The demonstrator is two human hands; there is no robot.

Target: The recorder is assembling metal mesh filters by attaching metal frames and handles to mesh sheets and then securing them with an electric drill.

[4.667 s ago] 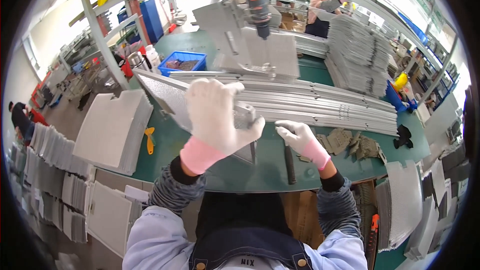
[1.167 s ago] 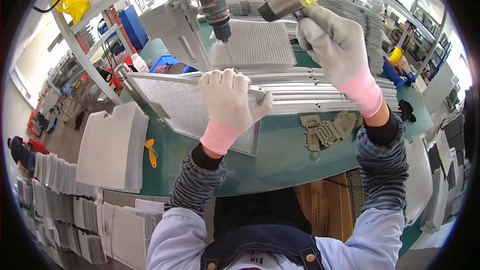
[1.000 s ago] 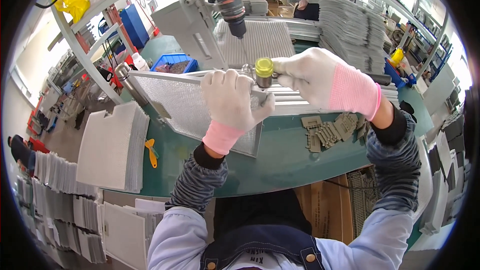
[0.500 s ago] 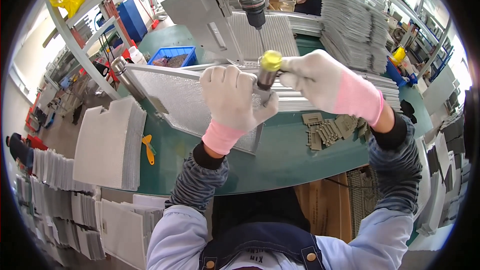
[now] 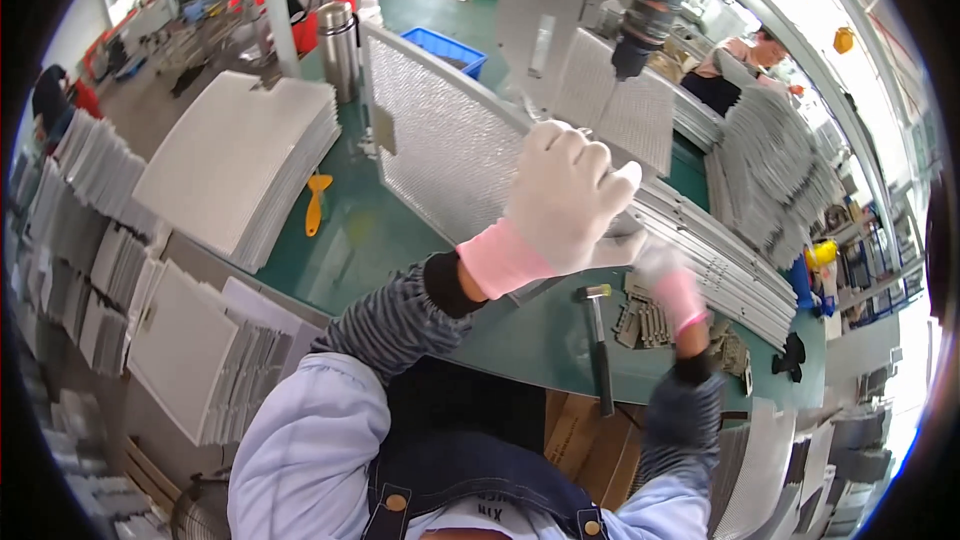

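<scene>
My left hand (image 5: 570, 200), in a white glove with a pink cuff, is closed over the upper corner of a framed silver mesh panel (image 5: 440, 130), which stands tilted on the green bench. Beside its fingertips is my right hand (image 5: 668, 275), gloved alike and smeared by motion; its fingers cannot be made out. A hammer (image 5: 600, 350) with a yellowish head lies on the bench below my hands, its handle toward me. Several beige-grey small plastic parts (image 5: 645, 320) lie close to my right hand. Above the panel hangs a dark power driver (image 5: 655, 10) with a thin bit.
A pleated panel (image 5: 620, 100) and long pale metal profiles (image 5: 730, 270) lie beyond my hands. Stacked white panels (image 5: 240, 150), a yellow scraper (image 5: 316, 205), a steel flask (image 5: 338, 50) and a blue bin (image 5: 445, 48) stand leftward. Another person (image 5: 720, 75) works behind grey stacked sheets (image 5: 775, 160).
The hammer has left my right hand and lies on the bench. My right hand has come down toward the small parts. The view has turned, shifting the scene; my left hand stays at the panel.
</scene>
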